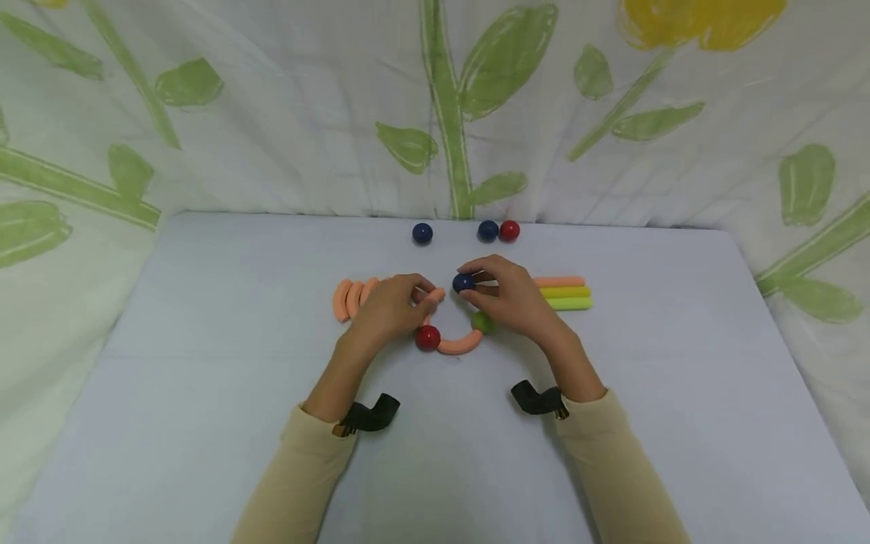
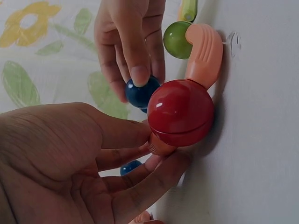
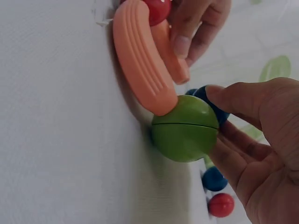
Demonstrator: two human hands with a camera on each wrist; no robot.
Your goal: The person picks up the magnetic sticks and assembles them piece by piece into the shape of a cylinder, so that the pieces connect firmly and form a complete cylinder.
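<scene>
My right hand (image 1: 486,285) pinches a dark blue ball (image 1: 464,282) between thumb and fingertips just above the table. My left hand (image 1: 416,296) grips a curved orange piece (image 1: 438,295), whose free end points at that ball. Below them lies an arc: a red ball (image 1: 427,337), a curved orange piece (image 1: 458,347) and a green ball (image 1: 482,323) joined in a row. The left wrist view shows the red ball (image 2: 180,112) close up, with the blue ball (image 2: 140,93) under the right fingers (image 2: 133,51). In the right wrist view the green ball (image 3: 186,128) sits against my right palm.
Several curved orange pieces (image 1: 350,298) lie stacked left of my left hand. Three straight sticks (image 1: 566,292), orange, yellow and green, lie to the right. Two blue balls (image 1: 422,233) and a red ball (image 1: 509,230) rest near the table's far edge, by a leaf-patterned curtain (image 1: 442,113).
</scene>
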